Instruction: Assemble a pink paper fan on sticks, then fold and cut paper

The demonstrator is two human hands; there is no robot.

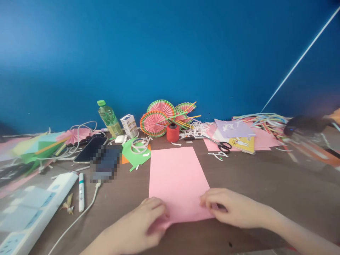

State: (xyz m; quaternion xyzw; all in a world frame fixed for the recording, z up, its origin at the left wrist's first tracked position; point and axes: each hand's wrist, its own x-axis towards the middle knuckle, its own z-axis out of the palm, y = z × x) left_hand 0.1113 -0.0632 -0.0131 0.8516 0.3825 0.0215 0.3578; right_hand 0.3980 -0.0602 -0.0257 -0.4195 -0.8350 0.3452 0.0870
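A pink sheet of paper [176, 177] lies on the brown table, its near edge slightly raised and curled. At the sheet's near left corner, my left hand [145, 223] is closed, with the paper pinched between thumb and fingers. My right hand [225, 207] grips the near right corner, fingers bent over the edge and thumb below. Behind the sheet stands a red spool of thread [173, 132], beside pink, green and orange folded paper fans [155, 123].
Scissors [224, 146] and paper scraps lie at the back right, near a yellow booklet [243, 144]. Tape rolls [139, 146], a green bottle [110, 120], a phone [91, 150], a marker [81, 193] and a white power strip [45, 212] are to the left.
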